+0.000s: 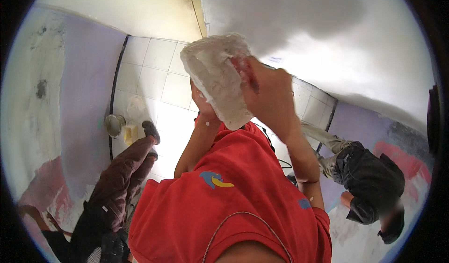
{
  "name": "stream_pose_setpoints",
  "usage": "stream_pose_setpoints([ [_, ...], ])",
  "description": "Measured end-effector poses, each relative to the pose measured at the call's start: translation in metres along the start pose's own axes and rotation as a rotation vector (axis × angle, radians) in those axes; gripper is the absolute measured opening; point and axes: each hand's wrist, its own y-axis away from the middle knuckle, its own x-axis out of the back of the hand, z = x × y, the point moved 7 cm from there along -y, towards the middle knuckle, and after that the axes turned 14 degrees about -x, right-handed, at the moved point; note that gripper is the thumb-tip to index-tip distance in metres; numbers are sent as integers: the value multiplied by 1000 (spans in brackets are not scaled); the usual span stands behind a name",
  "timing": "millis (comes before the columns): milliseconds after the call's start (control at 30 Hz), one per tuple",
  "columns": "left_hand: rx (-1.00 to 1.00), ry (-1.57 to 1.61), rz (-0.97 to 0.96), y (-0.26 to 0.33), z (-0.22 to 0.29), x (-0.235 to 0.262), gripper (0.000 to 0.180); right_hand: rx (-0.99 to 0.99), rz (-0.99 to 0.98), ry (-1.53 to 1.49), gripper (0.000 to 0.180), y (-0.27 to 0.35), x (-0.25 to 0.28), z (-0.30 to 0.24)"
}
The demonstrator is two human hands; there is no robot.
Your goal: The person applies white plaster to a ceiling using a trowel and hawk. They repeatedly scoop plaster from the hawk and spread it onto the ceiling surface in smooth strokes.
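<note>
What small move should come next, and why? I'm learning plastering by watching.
Probably sweep the putty-caked trowel onto the white wall: both hands, right hand on its red handle and left hand beneath, hold it loaded close to that surface.

White plaster-caked trowel with a red handle, perhaps, red shirt with blue-yellow emblem, lilac wall, white tiled floor, brown trousers

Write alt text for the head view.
Both hands, right hand and left hand, grip a white plaster-caked trowel raised toward a white wall. Below: red shirt, tiled floor, two other people nearby.
</note>
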Motion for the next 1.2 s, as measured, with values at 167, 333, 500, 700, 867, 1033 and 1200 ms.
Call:
stream_pose_setpoints([
  [167,71,-52,22,-70,20,-5,55,-100,-14,102,21,-71,-13,-22],
  [333,108,-82,29,-135,13,-7,55,-180,-83,44,24,-132,-41,-16],
  [500,130,93,27,-169,-5,-3,53,-129,-59,-86,18,-172,-20,-11],
  [700,3,-189,-92,-189,-32,-25,51,-100,-110,-85,16,-194,-12,15],
  [867,132,-41,-26,-189,-51,-43,48,-161,-2,-62,17,-206,21,29],
  [1033,120,-163,-24,-191,-71,-49,50,-143,89,215,24,-190,15,32],
  [1200,168,72,-126,-181,-70,-52,52,-179,-28,40,26,-179,21,29],
])
